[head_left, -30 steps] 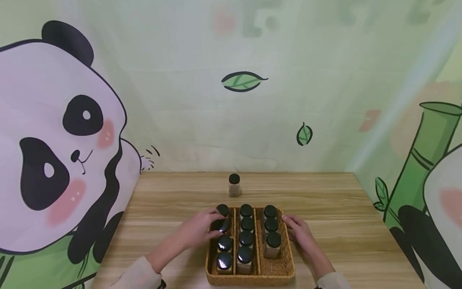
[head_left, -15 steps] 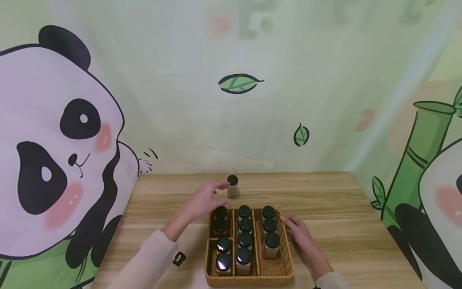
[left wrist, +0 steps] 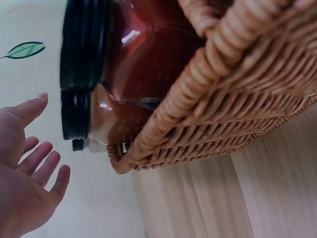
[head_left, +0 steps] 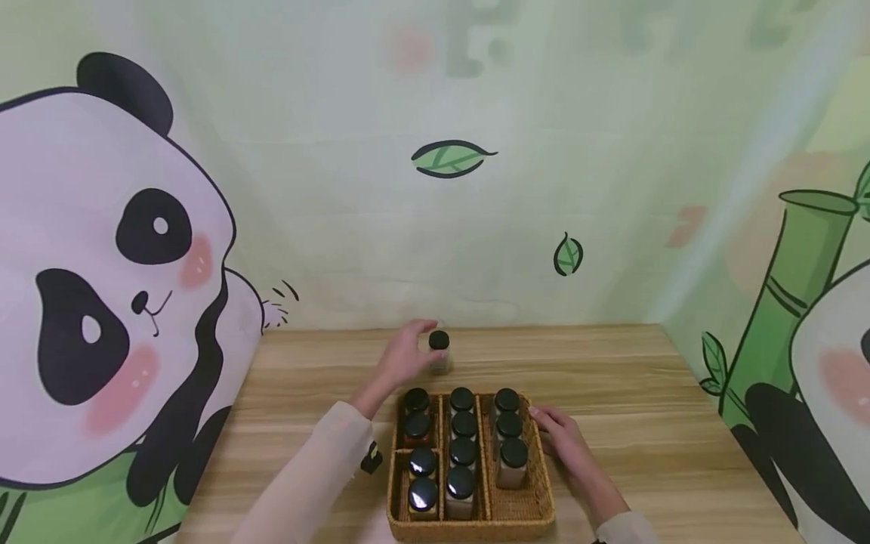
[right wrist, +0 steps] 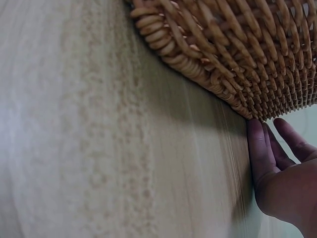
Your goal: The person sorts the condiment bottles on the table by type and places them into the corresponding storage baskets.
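A lone spice jar [head_left: 439, 366] with a black lid stands upright on the table behind the basket. My left hand [head_left: 405, 353] is at its left side, fingers spread and thumb across the jar's front in the head view; whether they touch cannot be told. The left wrist view shows that hand [left wrist: 29, 173] with fingers apart and nothing between them. My right hand [head_left: 566, 442] rests against the right side of the wicker basket [head_left: 519, 510]. In the right wrist view its extended fingers [right wrist: 258, 144] touch the basket's woven wall.
Black-lidded jars fill much of the basket's divided compartments: several in the left column, several in the middle column [head_left: 462, 452], three on the right [head_left: 511, 455]. Red contents show in a jar [left wrist: 148, 54] near the left wrist. A printed panda backdrop [head_left: 326, 227] rises behind the wooden table [head_left: 612, 370].
My left hand has left the basket's left compartment and moved forward and right to the lone jar. The right hand stays at the basket's side.
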Demonstrator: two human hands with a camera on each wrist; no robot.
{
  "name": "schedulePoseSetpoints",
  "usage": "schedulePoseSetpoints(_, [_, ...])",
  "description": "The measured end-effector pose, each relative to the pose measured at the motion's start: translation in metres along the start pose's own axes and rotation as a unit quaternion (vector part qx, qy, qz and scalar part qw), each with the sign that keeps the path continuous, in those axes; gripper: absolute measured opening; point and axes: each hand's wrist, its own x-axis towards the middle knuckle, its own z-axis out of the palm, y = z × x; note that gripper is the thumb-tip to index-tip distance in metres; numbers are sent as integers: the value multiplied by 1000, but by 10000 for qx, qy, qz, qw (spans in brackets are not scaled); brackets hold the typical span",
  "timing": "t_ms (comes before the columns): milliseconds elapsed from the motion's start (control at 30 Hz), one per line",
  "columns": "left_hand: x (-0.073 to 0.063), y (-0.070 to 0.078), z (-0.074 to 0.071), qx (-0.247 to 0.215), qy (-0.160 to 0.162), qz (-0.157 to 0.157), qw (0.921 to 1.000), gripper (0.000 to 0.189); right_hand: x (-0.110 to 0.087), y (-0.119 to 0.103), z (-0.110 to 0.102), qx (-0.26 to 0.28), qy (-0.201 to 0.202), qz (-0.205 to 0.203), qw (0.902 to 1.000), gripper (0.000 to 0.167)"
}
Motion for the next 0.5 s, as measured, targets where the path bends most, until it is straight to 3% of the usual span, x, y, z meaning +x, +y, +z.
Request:
schedulePoseSetpoints(233, [12,-6,8,71,-337,-105,9994,88,4,0,-3,44,-150,-57,9999,53])
schedulePoseSetpoints(500, [14,-11,18,72,-623,-297,9976,82,3,4,-4,9,-65,36,10000,56])
